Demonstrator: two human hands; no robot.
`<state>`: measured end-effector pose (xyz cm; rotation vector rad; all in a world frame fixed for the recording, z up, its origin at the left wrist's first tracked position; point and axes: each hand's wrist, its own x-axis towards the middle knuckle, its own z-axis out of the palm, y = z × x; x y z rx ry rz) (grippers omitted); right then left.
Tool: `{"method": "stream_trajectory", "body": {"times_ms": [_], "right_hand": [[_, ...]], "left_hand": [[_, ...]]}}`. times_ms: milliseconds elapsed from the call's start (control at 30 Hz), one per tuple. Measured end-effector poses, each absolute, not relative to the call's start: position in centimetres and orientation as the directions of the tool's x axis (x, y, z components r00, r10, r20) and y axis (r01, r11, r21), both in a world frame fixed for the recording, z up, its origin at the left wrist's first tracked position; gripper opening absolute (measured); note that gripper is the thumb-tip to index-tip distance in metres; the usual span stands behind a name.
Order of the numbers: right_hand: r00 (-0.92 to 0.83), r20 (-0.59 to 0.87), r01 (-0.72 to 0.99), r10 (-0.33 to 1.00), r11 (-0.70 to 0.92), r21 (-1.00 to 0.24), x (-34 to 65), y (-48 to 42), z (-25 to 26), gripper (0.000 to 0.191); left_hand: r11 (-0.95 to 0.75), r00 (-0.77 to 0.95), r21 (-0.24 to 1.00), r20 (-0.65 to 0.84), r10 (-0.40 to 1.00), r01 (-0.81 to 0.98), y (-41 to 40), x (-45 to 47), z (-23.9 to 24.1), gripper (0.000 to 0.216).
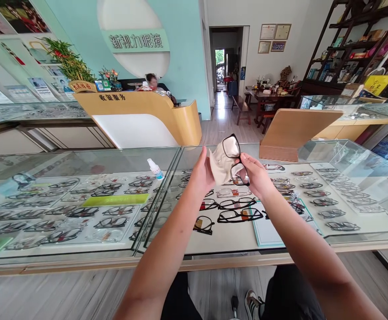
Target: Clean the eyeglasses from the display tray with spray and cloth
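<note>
— Closest to us, what do the hands have?
— The right hand (254,174) pinches the black-framed glasses (238,163) near the bridge. The left hand (203,173) lies against the beige cloth (219,168), thumb raised; its other fingers are hidden, so I can't tell how tightly they close

— And how would those glasses handle?
— Light, I'd judge, with a stiff frame and smooth, rather slippery lenses that scratch easily. Best held by the rim or bridge, off the lens faces; the cloth looks soft and limp

— How do they look?
— Dark rims, roughly rectangular clear lenses, tipped so one sits above the other, with cloth showing through the upper

— Where exactly?
— In the air over the glass-topped table (214,263), which has rows of spectacles (239,215) under its top. A white spray bottle (156,169) stands on it to the left, a wooden board (298,129) slants up at the back right, and well beyond, a person (162,91) is behind the yellow front desk (184,122)
</note>
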<state>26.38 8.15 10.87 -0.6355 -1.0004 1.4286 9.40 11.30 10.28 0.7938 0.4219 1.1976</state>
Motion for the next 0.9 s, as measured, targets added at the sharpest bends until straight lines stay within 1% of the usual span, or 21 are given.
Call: {"method": "stream_trajectory", "body": {"times_ms": [33,100,200,400,567,633,800,900], "right_hand": [[-0.117,0.184,-0.499,0.976,0.102,-0.860,26.6,8.2,10.9,0.050],[-0.103,0.204,-0.500,0.974,0.127,-0.857,27.1,8.4,11.0,0.048],[-0.087,0.229,-0.507,0.970,0.154,-0.848,27.7,8.8,10.9,0.045],[-0.008,0.219,-0.518,0.976,0.184,-0.836,28.1,9.3,11.1,0.048],[-0.014,0.199,-0.518,0.980,0.163,-0.840,28.0,9.3,11.1,0.047],[-0.004,0.197,-0.519,0.980,0.167,-0.838,28.0,9.3,11.1,0.046],[0.032,0.196,-0.546,0.980,0.182,-0.818,28.2,9.5,11.1,0.045],[0.043,0.207,-0.544,0.977,0.197,-0.816,28.5,9.6,11.1,0.043]], "left_hand": [[0.147,0.362,0.760,0.123,0.924,-0.633,11.2,9.3,10.2,0.058],[0.111,0.377,0.813,0.141,0.915,-0.572,11.1,9.3,10.0,0.054],[0.012,0.301,0.857,0.168,0.939,-0.515,11.0,9.3,9.4,0.052],[-0.104,0.154,0.877,0.197,0.968,-0.470,11.0,9.7,8.9,0.059],[-0.233,0.061,0.871,0.286,0.956,-0.432,11.3,9.8,8.9,0.054],[-0.246,0.047,0.868,0.294,0.955,-0.431,11.4,9.8,8.9,0.055],[-0.176,0.054,0.853,0.232,0.971,-0.492,11.2,9.7,9.2,0.059],[-0.179,0.037,0.853,0.225,0.974,-0.490,11.1,9.6,9.3,0.059]]}}
